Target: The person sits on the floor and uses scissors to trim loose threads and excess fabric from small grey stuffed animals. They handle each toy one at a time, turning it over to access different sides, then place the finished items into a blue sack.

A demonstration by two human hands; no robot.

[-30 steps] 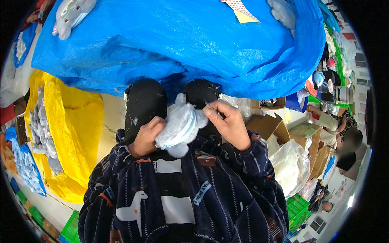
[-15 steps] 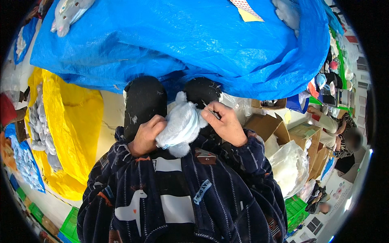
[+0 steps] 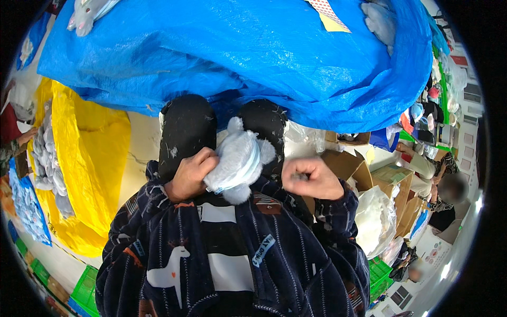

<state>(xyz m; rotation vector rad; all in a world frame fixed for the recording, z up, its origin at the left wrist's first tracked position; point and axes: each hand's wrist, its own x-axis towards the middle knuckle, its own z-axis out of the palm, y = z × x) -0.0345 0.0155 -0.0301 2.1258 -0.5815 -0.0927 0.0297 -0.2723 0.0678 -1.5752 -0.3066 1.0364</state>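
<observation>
A pale grey plush toy piece (image 3: 240,161) with rounded ear-like nubs rests above my lap, with a light blue band across it. My left hand (image 3: 194,171) is closed on its left side, fingers pinching the fur. Off to the right, apart from the plush, is my right hand (image 3: 311,178), its fingers curled together and partly smeared by motion. Something small and dark shows between those fingers, too blurred to name.
A large blue plastic sheet (image 3: 211,58) spreads ahead of my knees, with grey plush pieces (image 3: 379,24) on it. At left stands a yellow bag (image 3: 95,164) beside grey plush parts. Cardboard boxes (image 3: 393,177) and a clear plastic bag (image 3: 375,214) stand at right. Other people are nearby.
My right hand has moved from the plush out to the right and slightly down. The plush's right-hand ear is now uncovered. My left hand keeps its hold.
</observation>
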